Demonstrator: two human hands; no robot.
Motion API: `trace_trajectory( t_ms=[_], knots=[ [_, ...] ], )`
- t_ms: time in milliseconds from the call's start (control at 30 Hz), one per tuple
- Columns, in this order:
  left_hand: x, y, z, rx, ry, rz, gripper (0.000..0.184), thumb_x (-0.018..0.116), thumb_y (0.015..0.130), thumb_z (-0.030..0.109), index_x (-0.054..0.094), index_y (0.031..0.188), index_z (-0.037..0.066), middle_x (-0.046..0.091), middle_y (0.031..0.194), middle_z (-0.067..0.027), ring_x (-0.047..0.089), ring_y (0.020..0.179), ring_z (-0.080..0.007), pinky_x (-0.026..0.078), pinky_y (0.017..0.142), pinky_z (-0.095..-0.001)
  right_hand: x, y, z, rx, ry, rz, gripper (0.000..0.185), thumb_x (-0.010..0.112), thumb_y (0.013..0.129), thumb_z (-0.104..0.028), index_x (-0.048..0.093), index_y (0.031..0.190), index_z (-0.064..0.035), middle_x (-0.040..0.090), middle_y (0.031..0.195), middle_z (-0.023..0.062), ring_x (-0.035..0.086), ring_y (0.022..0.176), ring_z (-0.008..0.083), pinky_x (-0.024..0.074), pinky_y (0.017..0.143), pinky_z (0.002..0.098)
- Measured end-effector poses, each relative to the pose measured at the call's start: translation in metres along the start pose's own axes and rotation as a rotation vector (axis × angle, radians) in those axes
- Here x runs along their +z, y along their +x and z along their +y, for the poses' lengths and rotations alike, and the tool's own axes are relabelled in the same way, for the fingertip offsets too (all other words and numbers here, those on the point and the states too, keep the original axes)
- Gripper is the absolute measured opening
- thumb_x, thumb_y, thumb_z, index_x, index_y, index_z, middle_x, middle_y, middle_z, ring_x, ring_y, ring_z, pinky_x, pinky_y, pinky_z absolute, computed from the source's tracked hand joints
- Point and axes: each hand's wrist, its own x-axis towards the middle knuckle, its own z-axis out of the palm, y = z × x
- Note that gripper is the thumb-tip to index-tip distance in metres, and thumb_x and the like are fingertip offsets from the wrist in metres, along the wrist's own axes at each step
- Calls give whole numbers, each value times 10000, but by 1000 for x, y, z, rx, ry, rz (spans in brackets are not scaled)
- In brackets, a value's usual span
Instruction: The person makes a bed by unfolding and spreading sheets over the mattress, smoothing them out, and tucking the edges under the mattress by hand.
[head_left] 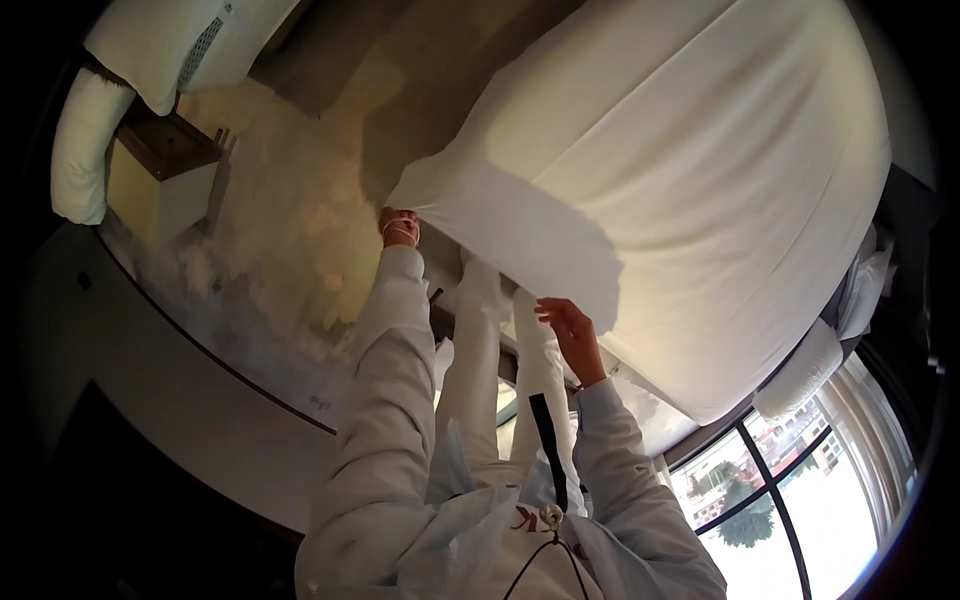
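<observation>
A large white sheet [700,180] spreads over a bed and fills the upper right of the head view. Its near left corner is bunched in my left hand [399,226], which is closed around the cloth; a thin light band circles that wrist. The sheet's edge runs from this fist toward my right hand [572,335]. That hand is at the sheet's near edge, fingers loosely bent and apart, with no cloth visibly gripped. Shadow darkens the part of the sheet between my hands.
Pale patterned carpet [270,250] covers the floor on the left. A small bin-like box [165,170] with a brown top stands there, beside white pillows [180,50]. At lower right is a bright window [770,490], with a rolled white bundle [800,370] near it.
</observation>
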Motion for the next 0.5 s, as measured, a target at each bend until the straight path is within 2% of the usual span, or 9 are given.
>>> trace_trajectory(
  t_ms=[33,100,167,233,267,400,433,467,500],
  knots=[
    [12,-8,1,-148,-56,1,292,395,796,239,356,534,116,347,436,-18,345,384,-141,275,350,-242,-1,5,-9,-26,-89,-2,187,411,834,-18,547,962,-10,589,926,76,570,852,157,455,723,282],
    [14,-10,2,-119,-43,-32,303,381,800,256,342,532,120,339,435,-18,345,390,-147,278,351,-253,-3,18,-29,-140,-266,42,190,437,805,-18,562,947,-40,588,913,75,571,848,173,437,734,276],
    [6,-7,7,-86,-22,-65,315,368,805,272,329,530,125,330,434,-18,346,397,-153,281,352,-264,-14,41,-49,-402,-608,151,286,468,743,20,549,1002,-72,541,1025,96,476,993,269,357,874,347],
    [-29,-4,21,-66,-97,-9,341,338,817,311,324,526,132,335,433,-13,356,399,-158,292,355,-272,-32,75,-74,-550,-855,292,342,507,726,17,514,1052,-87,465,1148,108,367,1121,312,307,921,386],
    [-46,-14,30,-23,-117,-98,378,314,825,360,326,519,138,338,428,-8,357,386,-160,300,355,-276,-48,103,-64,-689,-813,414,390,516,726,12,485,1099,-95,445,1174,121,339,1145,326,295,932,408],
    [-95,-79,56,126,55,23,389,352,846,351,353,518,141,357,432,-9,376,390,-155,340,364,-258,-41,205,-88,-466,-1011,850,500,530,766,-270,376,1226,-151,255,1303,203,178,1214,387,182,963,502],
    [-102,-99,55,192,67,24,386,376,848,355,378,522,147,367,439,0,384,395,-142,337,365,-244,-15,217,-96,-483,-1166,807,494,522,765,-310,395,1216,-156,275,1300,187,196,1221,358,160,961,526],
    [-110,-115,57,208,84,28,386,376,848,355,378,522,147,367,439,0,384,395,-142,337,365,-244,7,223,-97,-667,-1089,568,455,538,741,-276,447,1158,-118,356,1252,165,257,1201,319,178,958,523],
    [-115,-128,57,200,78,5,381,390,847,354,392,527,147,371,438,5,388,396,-137,338,366,-242,36,232,-89,-831,-1226,409,354,537,703,-248,529,1019,-87,460,1139,138,347,1131,292,205,948,516]
  ],
)
